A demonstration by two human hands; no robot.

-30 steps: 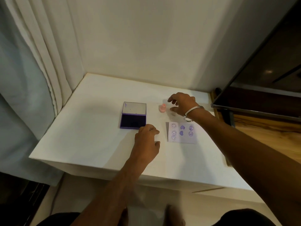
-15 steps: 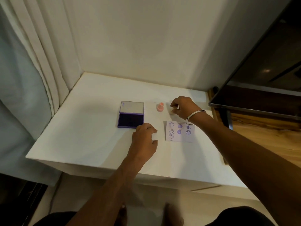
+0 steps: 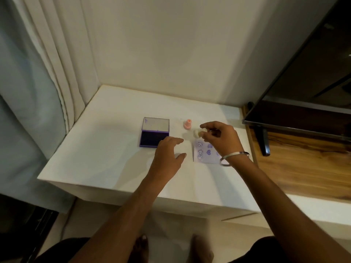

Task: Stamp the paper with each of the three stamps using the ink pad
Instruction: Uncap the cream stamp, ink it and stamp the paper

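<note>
A white table (image 3: 98, 149) fills the corner, a dark TV (image 3: 303, 92) off to the right. Both arms reach in. The left hand (image 3: 167, 158) lies flat, fingers relaxed, beside the open ink pad (image 3: 153, 136). The right hand (image 3: 220, 137) hovers over the stamped paper (image 3: 204, 154), pinching a white stamp (image 3: 197, 133). A pink stamp (image 3: 187, 124) stands near.

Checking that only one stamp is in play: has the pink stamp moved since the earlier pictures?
No. The pink stamp stands in the same place, just right of the ink pad. The right hand holds a pale stamp instead.
</note>
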